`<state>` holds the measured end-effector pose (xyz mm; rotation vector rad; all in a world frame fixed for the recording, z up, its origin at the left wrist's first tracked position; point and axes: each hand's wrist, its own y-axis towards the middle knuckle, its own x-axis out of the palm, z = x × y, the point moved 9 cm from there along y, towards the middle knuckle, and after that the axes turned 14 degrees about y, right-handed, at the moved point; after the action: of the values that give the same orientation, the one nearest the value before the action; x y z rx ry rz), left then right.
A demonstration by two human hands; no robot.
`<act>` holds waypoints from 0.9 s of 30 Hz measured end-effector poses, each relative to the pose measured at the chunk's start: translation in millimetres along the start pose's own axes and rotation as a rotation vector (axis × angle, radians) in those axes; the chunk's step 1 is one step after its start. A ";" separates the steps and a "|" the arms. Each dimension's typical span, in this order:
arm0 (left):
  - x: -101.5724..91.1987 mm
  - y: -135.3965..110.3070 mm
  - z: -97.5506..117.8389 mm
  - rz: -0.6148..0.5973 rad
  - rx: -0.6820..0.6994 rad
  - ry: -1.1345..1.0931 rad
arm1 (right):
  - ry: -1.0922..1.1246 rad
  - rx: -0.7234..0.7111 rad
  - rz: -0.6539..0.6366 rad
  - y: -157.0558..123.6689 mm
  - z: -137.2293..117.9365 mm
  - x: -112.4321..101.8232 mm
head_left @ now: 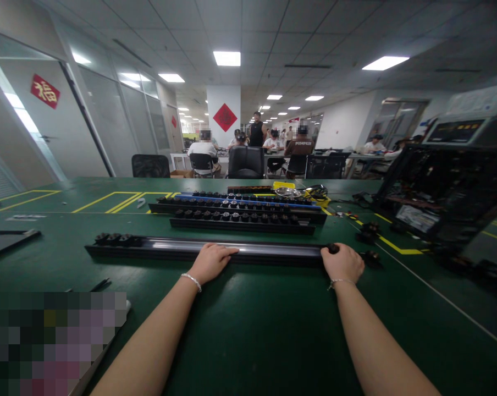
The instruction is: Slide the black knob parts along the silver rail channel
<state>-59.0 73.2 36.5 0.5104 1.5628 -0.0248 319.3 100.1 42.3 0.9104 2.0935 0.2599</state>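
A long black rail (166,248) lies across the green table in front of me, with a few black knobs (116,239) seated at its left end. My left hand (210,262) rests on the rail's middle, fingers curled over its top edge. At the rail's right end, my right hand (342,263) is closed around the end, where a small black knob (333,248) pokes out beside the fingers. Both wrists wear thin bracelets.
Three more rails (240,215) filled with black knobs lie farther back. Loose knobs (370,227) sit at the right near a dark open machine (442,192). A metal dish (287,192) stands behind. A flat panel (9,240) lies left. People sit at far tables.
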 end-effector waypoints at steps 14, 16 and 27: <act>0.7 0.1 -0.2 0.004 0.002 0.009 | 0.047 0.073 -0.008 5.0 12.2 -4.2; 0.5 0.0 -0.2 0.004 0.003 0.006 | 0.057 0.088 -0.006 6.1 14.7 -5.1; 0.9 0.1 -1.2 -0.002 -0.007 -0.011 | 0.138 0.171 0.015 11.9 31.0 -6.7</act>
<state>-60.1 74.0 35.7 0.5024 1.5520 -0.0235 351.5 100.2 31.9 1.0350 2.2636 0.1563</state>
